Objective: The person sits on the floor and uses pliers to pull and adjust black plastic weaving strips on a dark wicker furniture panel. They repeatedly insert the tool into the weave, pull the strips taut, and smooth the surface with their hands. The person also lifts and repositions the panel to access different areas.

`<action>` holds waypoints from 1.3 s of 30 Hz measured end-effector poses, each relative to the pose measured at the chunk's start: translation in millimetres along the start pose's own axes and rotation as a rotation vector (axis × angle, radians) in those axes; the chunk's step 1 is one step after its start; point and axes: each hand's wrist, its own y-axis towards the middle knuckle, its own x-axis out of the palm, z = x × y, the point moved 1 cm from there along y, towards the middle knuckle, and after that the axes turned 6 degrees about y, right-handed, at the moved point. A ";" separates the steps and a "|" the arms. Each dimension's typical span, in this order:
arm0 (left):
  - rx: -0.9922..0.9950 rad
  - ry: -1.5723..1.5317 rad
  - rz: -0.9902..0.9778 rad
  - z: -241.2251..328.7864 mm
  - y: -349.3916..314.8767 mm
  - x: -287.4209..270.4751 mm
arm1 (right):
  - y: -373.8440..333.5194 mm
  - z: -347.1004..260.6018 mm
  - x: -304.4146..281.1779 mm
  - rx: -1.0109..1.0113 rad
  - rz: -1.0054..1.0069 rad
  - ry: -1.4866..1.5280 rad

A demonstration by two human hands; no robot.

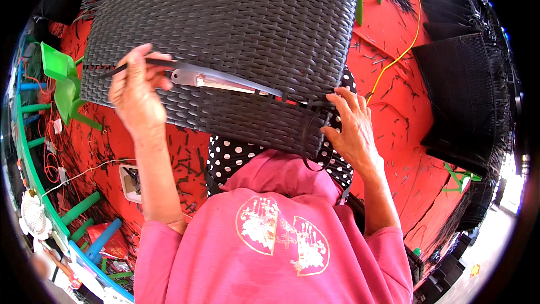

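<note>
A large black woven wicker panel (253, 34) lies across my lap, over black cloth with white dots. Along a slit in its weave runs a long, flat metal weaving needle (228, 77) with a small hole at its left end. A black plastic strip (162, 63) reaches from that end to my left hand (140, 90), whose curled fingers close around it above the panel. At the panel's right edge my right hand (357, 129) has its fingers apart, the fingertips by the slit's end. A loose black strip loop (304, 143) hangs beside its thumb.
Black strip scraps litter the red floor (394, 152). A green plastic chair (67, 87) stands at left, near a small white bin (130, 183). Another dark woven panel (458, 90) leans at right, and a yellow cable (396, 59) crosses the floor.
</note>
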 end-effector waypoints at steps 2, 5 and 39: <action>-0.004 -0.134 -0.057 7.3 7.6 -16.3 | -6.8 8.2 3.8 0.027 0.034 0.000; -0.089 -0.176 -0.071 8.4 8.8 -22.6 | -12.0 25.4 13.2 0.043 0.088 0.125; 1.334 0.859 -1.039 -54.0 -58.0 92.0 | 13.9 26.0 12.2 -0.146 0.033 0.052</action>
